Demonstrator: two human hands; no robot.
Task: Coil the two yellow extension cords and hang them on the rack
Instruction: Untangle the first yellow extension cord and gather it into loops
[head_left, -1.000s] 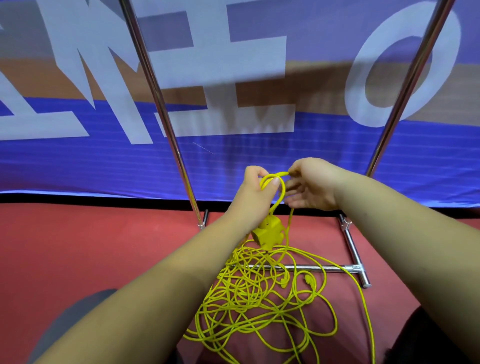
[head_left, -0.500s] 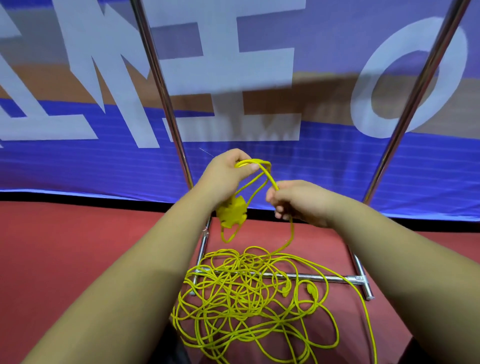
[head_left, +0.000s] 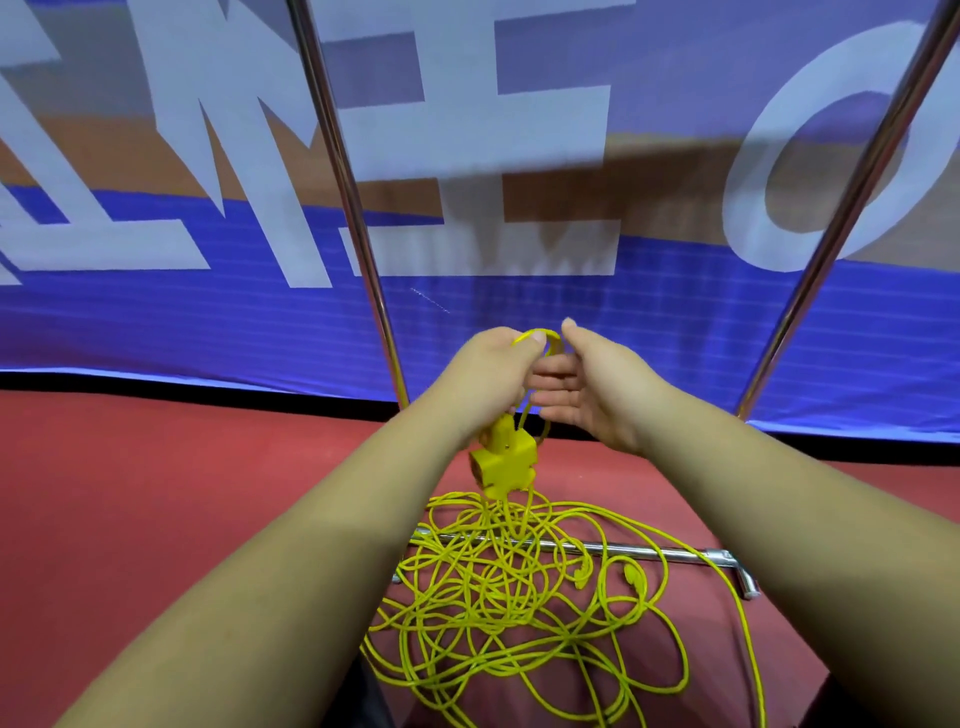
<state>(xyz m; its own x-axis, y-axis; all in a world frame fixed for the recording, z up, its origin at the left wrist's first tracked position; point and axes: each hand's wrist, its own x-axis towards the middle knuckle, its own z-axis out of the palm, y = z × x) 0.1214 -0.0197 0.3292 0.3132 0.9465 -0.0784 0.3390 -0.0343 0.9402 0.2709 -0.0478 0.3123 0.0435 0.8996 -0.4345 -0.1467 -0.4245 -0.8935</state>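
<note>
Item: my left hand (head_left: 491, 387), clenched on the first cord loop (head_left: 537, 335) so the socket block (head_left: 503, 462) hangs as anchor; my right hand (head_left: 587, 395), released, palm ready for more cord (head_left: 519, 597).

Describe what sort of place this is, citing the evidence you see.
Probably an indoor sports hall or event venue: a red floor, a big blue lettered banner as backdrop, and a chrome rack standing before it.

Left hand (head_left: 488, 379) grips a yellow cord loop (head_left: 540, 335) at centre; right hand (head_left: 597, 389) spread beside it; tangled cords (head_left: 519, 613) at six o'clock.
</note>
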